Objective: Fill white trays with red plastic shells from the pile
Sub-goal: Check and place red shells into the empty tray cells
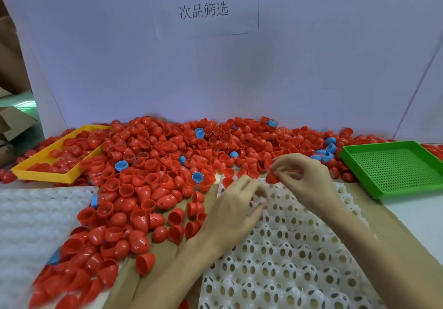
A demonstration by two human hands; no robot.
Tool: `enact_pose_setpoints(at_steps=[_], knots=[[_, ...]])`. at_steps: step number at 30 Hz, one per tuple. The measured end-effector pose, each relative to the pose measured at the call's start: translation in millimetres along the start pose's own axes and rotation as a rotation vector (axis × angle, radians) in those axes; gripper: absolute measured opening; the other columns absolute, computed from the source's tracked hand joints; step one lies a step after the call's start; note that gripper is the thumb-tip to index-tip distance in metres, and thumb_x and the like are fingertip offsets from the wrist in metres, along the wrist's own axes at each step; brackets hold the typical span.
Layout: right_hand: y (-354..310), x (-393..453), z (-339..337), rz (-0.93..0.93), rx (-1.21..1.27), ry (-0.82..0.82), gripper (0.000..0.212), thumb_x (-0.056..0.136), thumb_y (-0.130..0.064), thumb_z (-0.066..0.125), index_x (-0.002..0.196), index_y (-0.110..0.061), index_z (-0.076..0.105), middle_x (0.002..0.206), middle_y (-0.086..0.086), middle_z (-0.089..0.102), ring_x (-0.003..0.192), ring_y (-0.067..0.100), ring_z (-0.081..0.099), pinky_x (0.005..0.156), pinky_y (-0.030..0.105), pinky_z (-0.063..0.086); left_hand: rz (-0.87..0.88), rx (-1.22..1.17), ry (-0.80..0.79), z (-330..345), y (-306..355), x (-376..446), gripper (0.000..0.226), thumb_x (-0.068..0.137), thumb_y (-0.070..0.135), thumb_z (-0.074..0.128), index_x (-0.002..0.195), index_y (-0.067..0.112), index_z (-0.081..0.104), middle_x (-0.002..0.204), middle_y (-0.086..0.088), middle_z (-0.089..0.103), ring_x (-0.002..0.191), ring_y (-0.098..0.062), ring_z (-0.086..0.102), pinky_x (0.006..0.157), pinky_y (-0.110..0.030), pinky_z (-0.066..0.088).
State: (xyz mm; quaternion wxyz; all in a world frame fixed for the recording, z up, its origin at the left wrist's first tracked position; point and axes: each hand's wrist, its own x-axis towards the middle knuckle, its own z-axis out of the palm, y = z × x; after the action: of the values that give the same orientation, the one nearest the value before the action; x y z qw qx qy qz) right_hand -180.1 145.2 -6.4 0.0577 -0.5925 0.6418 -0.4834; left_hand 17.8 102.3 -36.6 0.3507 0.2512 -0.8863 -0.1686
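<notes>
The right hand (303, 177) pinched one red shell (272, 177) between thumb and fingertips, just above the far edge of the white tray (299, 256). The left hand (236, 207) rested on the same tray at its 11 o'clock corner, with the fingers curled down onto the cups; whether they held something there, I cannot tell, because that part was blurred. The tray lay at 5 o'clock of the view, on brown cardboard (163, 256), and its round holes looked empty. One red shell seemed to sit at its far corner, beside the left fingers.

The pile of red shells (148, 165) spread from 9 o'clock to 1 o'clock on the surface, with a few blue shells (121, 165) mixed in. A yellow tray (51, 175) with red shells stood at 9 o'clock, a green tray (393, 169) at 3 o'clock. A second white tray (28, 225) lay at 8 o'clock. A paper sign (203, 2) hung on the wall at 12 o'clock.
</notes>
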Motion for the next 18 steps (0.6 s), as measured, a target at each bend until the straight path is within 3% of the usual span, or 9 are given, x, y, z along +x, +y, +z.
enact_pose_setpoints(at_steps=[3, 6, 9, 14, 18], knots=[[7, 2, -2, 0.005, -0.054, 0.012, 0.022, 0.097, -0.004, 0.069, 0.104, -0.021, 0.080, 0.110, -0.013, 0.073, 0.102, -0.004, 0.069, 0.089, 0.010, 0.054, 0.093, 0.045, -0.085, 1, 2, -1, 0.008, 0.101, 0.023, 0.068, 0.104, 0.017, 0.072, 0.103, 0.010, 0.065, 0.101, -0.007, 0.056, 0.090, -0.032, 0.051], [11, 0, 0, 0.016, -0.120, -0.182, 0.024, 0.101, -0.010, 0.065, 0.116, -0.023, 0.077, 0.116, -0.015, 0.073, 0.108, -0.006, 0.066, 0.091, 0.006, 0.050, 0.139, 0.096, -0.124, 2, 3, -1, 0.012, 0.103, 0.023, 0.064, 0.107, 0.015, 0.073, 0.104, 0.008, 0.067, 0.099, -0.008, 0.057, 0.091, -0.029, 0.050], [14, -2, 5, -0.021, -0.184, -0.282, 0.023, 0.101, -0.010, 0.065, 0.114, -0.023, 0.079, 0.118, -0.016, 0.070, 0.106, -0.012, 0.060, 0.089, -0.002, 0.043, 0.121, 0.100, -0.142, 2, 2, -2, 0.017, 0.105, 0.025, 0.060, 0.109, 0.015, 0.073, 0.106, 0.007, 0.067, 0.100, -0.008, 0.055, 0.090, -0.027, 0.048], [16, -4, 5, -0.030, -0.171, -0.280, 0.025, 0.102, -0.008, 0.063, 0.111, -0.024, 0.080, 0.117, -0.020, 0.070, 0.110, -0.014, 0.058, 0.090, -0.001, 0.043, 0.092, 0.108, -0.170, 3, 2, 0, 0.030, 0.108, 0.040, 0.053, 0.108, 0.018, 0.072, 0.104, 0.010, 0.065, 0.098, -0.007, 0.055, 0.091, -0.030, 0.049], [14, 1, 5, -0.040, -0.187, -0.251, 0.028, 0.103, -0.005, 0.058, 0.114, -0.020, 0.079, 0.123, -0.012, 0.072, 0.119, -0.001, 0.063, 0.097, 0.005, 0.046, 0.060, 0.120, -0.159, 2, 1, 0, 0.033, 0.105, 0.050, 0.053, 0.104, 0.023, 0.072, 0.100, 0.015, 0.064, 0.094, -0.002, 0.055, 0.092, -0.028, 0.047]])
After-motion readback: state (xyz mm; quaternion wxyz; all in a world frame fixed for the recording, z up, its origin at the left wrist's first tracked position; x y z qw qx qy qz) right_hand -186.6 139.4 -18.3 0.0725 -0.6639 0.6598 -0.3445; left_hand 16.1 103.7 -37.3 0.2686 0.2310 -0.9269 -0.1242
